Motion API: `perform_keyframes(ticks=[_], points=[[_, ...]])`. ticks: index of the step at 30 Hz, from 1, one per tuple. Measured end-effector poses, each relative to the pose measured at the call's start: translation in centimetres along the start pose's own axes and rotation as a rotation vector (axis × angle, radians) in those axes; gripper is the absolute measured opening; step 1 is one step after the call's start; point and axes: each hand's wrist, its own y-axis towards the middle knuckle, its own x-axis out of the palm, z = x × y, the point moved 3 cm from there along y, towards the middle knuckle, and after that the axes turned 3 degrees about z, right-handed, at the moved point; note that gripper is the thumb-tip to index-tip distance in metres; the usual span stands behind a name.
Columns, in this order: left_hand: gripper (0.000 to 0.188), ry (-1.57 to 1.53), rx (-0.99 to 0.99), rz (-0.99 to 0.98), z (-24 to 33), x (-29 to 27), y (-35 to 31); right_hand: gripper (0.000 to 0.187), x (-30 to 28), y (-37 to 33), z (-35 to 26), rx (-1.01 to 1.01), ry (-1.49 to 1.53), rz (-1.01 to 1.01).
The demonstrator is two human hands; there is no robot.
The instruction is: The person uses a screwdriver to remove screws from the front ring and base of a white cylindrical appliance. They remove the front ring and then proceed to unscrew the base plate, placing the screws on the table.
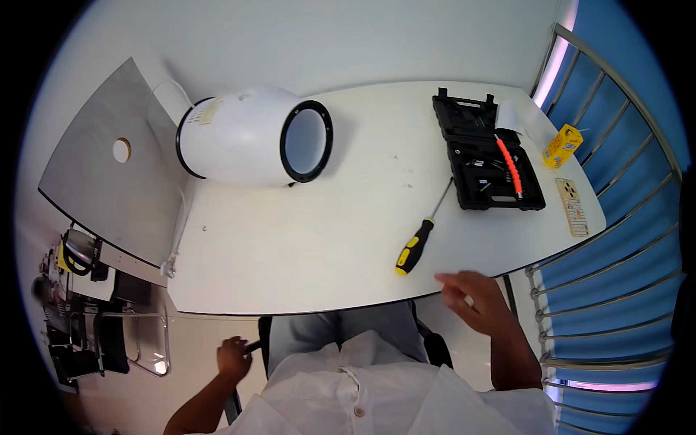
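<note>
Head camera view, read as a clock centred on the screwdriver: this black-and-yellow tool lies on the tabletop, handle toward seven o'clock, shaft toward one, its tip just beside the unfolded black tool case. Nearest the handle, at five, the right hand hangs by the near edge, its grip loosely curled, a slight gap between thumb and fingers, nothing visible in it. The step in hand seems a pause or reach with no tool taken up; grasping the handle would call for that hand to go toward ten or eleven, widen and come down. The case, at half past one, carries an orange-red flexible rod. Well apart at eight, the left hand is beside a dark armrest; whether its grip holds anything I cannot tell. Farther out, a yellow drink carton stands at two, a pale remote control lies near three, and a white barrel-shaped housing lies on its side at ten.
</note>
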Motion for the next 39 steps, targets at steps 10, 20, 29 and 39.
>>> perform_keyframes(ticks=[10,20,29,39], points=[[0.038,-0.604,0.638,0.405,10.2,-22.7,10.6,0.039,4.9,6.5,-0.1,0.329,-0.539,0.100],[0.045,-0.243,0.601,0.937,15.8,-32.9,29.7,0.033,4.9,5.6,-0.3,0.381,-0.290,0.323],[0.042,-0.243,0.627,0.853,13.4,-29.6,30.6,0.036,2.4,6.6,3.6,0.010,-0.030,0.475],[0.045,-0.281,0.606,0.890,10.0,-28.0,25.4,0.055,6.0,16.8,-3.1,0.140,0.582,0.382]])
